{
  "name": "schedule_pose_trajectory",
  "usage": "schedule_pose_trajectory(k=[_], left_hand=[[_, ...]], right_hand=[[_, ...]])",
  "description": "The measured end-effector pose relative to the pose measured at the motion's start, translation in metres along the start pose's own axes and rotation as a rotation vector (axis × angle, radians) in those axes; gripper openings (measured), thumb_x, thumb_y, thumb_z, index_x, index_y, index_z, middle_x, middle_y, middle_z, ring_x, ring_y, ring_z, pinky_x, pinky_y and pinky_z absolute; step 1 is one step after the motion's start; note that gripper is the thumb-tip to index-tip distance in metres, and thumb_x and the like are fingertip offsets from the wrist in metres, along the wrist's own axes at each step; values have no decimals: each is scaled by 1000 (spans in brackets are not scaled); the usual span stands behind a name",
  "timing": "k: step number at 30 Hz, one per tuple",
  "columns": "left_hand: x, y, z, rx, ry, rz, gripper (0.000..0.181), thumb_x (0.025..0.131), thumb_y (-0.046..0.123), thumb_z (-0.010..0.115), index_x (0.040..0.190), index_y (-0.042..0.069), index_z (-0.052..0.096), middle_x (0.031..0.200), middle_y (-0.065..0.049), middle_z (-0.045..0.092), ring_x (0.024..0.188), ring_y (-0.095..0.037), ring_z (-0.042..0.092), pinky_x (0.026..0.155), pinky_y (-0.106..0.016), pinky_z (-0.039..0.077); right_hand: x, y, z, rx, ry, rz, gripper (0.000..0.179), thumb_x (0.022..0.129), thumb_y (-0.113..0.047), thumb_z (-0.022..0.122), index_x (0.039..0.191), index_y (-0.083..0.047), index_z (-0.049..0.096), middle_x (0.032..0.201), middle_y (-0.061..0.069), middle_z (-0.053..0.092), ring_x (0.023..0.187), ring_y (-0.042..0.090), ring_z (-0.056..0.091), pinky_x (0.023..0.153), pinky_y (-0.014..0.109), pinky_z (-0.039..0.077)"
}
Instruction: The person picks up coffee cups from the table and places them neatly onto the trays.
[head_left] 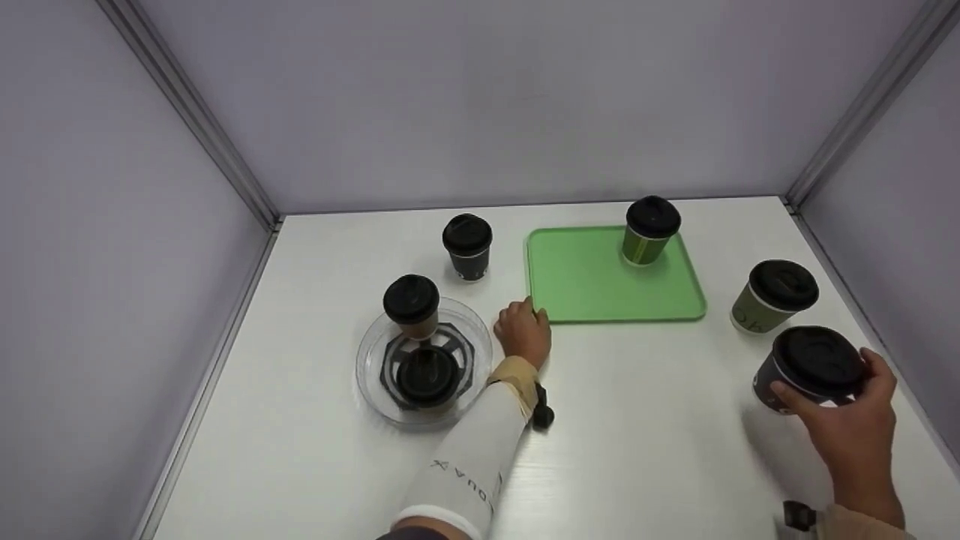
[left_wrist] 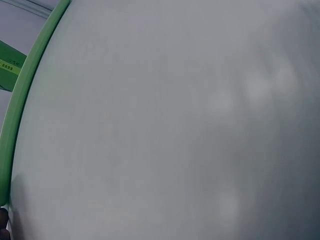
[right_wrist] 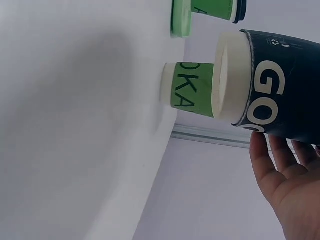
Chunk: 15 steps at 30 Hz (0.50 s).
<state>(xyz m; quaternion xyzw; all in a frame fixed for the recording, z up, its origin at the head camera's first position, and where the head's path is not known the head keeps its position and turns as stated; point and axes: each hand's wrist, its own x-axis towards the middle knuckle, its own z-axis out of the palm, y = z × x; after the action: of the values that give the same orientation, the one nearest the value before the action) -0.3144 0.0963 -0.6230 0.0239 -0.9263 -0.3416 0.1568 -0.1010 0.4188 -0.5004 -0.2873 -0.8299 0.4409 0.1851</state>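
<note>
My right hand (head_left: pixel 859 427) grips a dark paper cup (right_wrist: pixel 285 90) with a black lid, thumb on one side and fingers on the other. Its pale base hangs above the white table, tilted. Just beyond it stands a green cup (head_left: pixel 765 300) with a black lid and dark lettering. My left hand (head_left: pixel 523 330) is at the near left corner of the green tray (head_left: pixel 592 285), index finger and thumb at its rim. In the left wrist view only fingertips (left_wrist: pixel 4 220) show, beside the tray's edge. Another green lidded cup (head_left: pixel 649 232) stands on the tray's far right part.
Left of my left arm lies a clear round dish (head_left: pixel 367 382) with a dark spoked frame and a round black piece (head_left: pixel 427 375). A brown lidded cup (head_left: pixel 412 307) stands at its far side. Behind is a dark lidded cup (head_left: pixel 468 251). Pale walls enclose the table.
</note>
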Motion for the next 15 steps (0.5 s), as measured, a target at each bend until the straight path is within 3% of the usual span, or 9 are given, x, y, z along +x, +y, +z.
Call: schedule_pose_trajectory(k=[9, 15], left_hand=[[0, -3, 2, 21, -3, 4, 31, 92, 27, 65, 118, 11, 70, 103, -6, 66, 101, -27, 58, 87, -46, 41], [1, -4, 3, 3, -11, 6, 31, 92, 27, 64, 118, 10, 70, 103, -6, 66, 101, -28, 58, 88, -46, 40]], right_hand=[[10, -19, 9, 54, -8, -39, 110, 69, -19, 90, 153, -22, 18, 152, 9, 33, 135, 15, 35, 109, 37, 31], [15, -35, 17, 106, -2, -114, 107, 68, -15, 90, 151, -23, 22, 149, 6, 37, 131, 12, 38, 107, 34, 34]])
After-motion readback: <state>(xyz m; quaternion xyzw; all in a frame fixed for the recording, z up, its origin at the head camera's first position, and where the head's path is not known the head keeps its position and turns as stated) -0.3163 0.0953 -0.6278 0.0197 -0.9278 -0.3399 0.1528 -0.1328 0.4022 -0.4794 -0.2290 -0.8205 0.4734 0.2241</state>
